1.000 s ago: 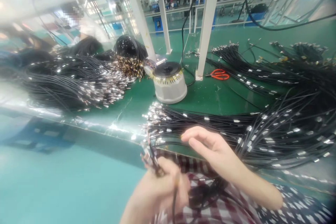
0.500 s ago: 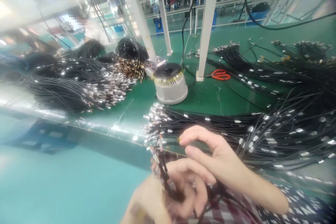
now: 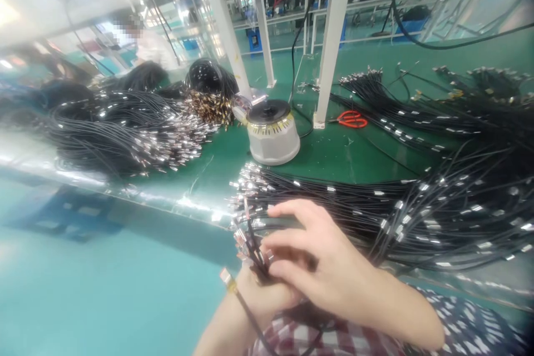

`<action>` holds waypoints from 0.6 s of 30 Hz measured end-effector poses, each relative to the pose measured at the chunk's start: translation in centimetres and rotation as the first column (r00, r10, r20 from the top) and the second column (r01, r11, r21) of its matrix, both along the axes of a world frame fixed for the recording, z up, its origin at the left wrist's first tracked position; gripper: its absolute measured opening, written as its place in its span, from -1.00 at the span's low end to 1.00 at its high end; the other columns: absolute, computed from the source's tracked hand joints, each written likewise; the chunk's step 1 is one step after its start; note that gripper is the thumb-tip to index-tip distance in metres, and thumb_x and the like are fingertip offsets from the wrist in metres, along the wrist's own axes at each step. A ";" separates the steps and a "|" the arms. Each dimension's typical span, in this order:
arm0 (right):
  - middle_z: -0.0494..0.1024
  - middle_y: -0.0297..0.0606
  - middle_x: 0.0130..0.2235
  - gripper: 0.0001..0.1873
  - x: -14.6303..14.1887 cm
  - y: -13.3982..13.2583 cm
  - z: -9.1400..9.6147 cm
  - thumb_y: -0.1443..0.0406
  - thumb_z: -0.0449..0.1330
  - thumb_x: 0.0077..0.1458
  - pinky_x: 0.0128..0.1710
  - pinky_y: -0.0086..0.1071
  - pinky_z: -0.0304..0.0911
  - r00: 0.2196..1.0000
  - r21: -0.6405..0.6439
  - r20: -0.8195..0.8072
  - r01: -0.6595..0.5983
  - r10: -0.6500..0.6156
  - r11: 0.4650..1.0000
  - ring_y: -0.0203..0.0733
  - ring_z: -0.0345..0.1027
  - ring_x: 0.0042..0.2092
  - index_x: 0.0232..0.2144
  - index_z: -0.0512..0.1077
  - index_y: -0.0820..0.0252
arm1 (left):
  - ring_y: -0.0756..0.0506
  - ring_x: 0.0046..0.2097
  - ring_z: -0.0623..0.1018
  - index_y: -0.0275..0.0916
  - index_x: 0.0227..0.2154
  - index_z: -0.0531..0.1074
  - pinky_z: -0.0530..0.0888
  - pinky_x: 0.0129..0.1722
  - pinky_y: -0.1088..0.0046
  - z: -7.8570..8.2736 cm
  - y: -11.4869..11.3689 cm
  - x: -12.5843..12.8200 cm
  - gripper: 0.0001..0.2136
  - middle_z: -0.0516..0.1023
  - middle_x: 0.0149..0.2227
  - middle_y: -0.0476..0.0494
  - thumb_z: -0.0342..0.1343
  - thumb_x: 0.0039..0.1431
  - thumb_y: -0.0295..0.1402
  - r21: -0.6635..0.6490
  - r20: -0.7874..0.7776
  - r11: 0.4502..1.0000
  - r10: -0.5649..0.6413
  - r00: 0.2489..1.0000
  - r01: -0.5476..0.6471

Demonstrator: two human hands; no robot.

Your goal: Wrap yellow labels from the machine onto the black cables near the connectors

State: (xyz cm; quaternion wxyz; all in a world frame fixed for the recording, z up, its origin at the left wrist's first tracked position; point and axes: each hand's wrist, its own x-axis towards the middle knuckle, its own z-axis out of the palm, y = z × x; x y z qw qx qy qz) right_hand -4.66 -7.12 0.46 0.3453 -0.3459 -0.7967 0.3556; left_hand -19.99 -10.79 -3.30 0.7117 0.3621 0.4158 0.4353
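Note:
My left hand (image 3: 261, 295) sits low at the table's front edge, closed round a small bunch of black cables (image 3: 250, 239) whose metal tips stick up. One cable with a gold tip (image 3: 227, 278) hangs out to the left. My right hand (image 3: 317, 258) lies over the left one, fingers curled and pinching at the bunch. Just beyond my hands, a big spread of black cables with silver connectors (image 3: 375, 206) lies on the green table (image 3: 334, 153).
A white round device with a black top (image 3: 272, 132) stands mid-table. Red scissors (image 3: 350, 118) lie by a white post (image 3: 329, 39). More cable heaps (image 3: 125, 128) lie left and far right (image 3: 459, 100). Another person (image 3: 146, 44) works at the back left.
My left hand has risen with the cable bunch. My right hand came down from hovering open above the pile and closed over the bunch.

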 end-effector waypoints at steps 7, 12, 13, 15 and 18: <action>0.42 -0.36 0.01 -0.90 0.8 0.6 -0.6 0.38 0.28 0.02 0.08 -0.24 0.16 0.992 -0.292 -0.081 0.069 -0.097 0.954 -0.17 0.30 0.05 -0.46 0.50 0.06 | -0.04 -0.37 0.46 -0.26 -0.34 0.49 0.39 -0.33 0.49 1.4 -1.0 0.0 -0.82 0.50 -0.46 -0.07 0.31 0.00 -0.32 -0.080 0.043 0.991 0.110 0.993 -0.106; 0.50 -0.31 -0.12 -0.90 1.2 1.3 -1.0 0.36 0.27 0.06 0.03 -0.29 0.20 0.947 -0.456 -0.293 -0.015 -0.134 0.890 -0.19 0.36 -0.04 -0.32 0.47 0.09 | -0.01 -0.45 0.47 -0.29 -0.47 0.50 0.40 -0.41 0.53 1.1 -1.0 0.2 -0.83 0.53 -0.52 -0.07 0.34 -0.03 -0.32 -0.056 -0.100 0.971 0.225 0.969 -0.231; 0.51 -0.30 -0.16 -0.90 1.3 1.5 -1.0 0.33 0.26 0.08 -0.01 -0.31 0.23 0.919 -0.513 -0.358 -0.049 -0.162 0.857 -0.21 0.37 -0.09 -0.29 0.45 0.11 | 0.01 -0.48 0.46 -0.29 -0.48 0.49 0.39 -0.45 0.54 1.2 -1.0 0.3 -0.83 0.54 -0.53 -0.07 0.34 -0.04 -0.32 -0.064 -0.089 0.965 0.248 0.965 -0.254; 0.52 -0.32 -0.27 -0.88 1.5 1.8 -1.1 0.28 0.27 0.09 -0.13 -0.37 0.27 0.862 -0.632 -0.458 -0.142 -0.219 0.761 -0.27 0.38 -0.20 -0.32 0.40 0.15 | 0.02 -0.52 0.43 -0.29 -0.47 0.48 0.38 -0.50 0.56 1.3 -1.0 0.5 -0.83 0.53 -0.54 -0.07 0.33 -0.03 -0.32 -0.069 -0.088 0.953 0.289 0.953 -0.295; 0.47 -0.37 -0.37 -0.74 1.9 2.0 -1.4 0.28 0.37 -0.02 -0.26 -0.48 0.24 0.818 -0.727 -0.512 -0.248 -0.264 0.641 -0.36 0.32 -0.31 -0.38 0.34 0.19 | 0.04 -0.55 0.40 -0.29 -0.46 0.46 0.36 -0.55 0.57 1.4 -1.0 0.8 -0.84 0.50 -0.54 -0.06 0.31 0.00 -0.33 -0.094 -0.066 0.947 0.302 0.951 -0.308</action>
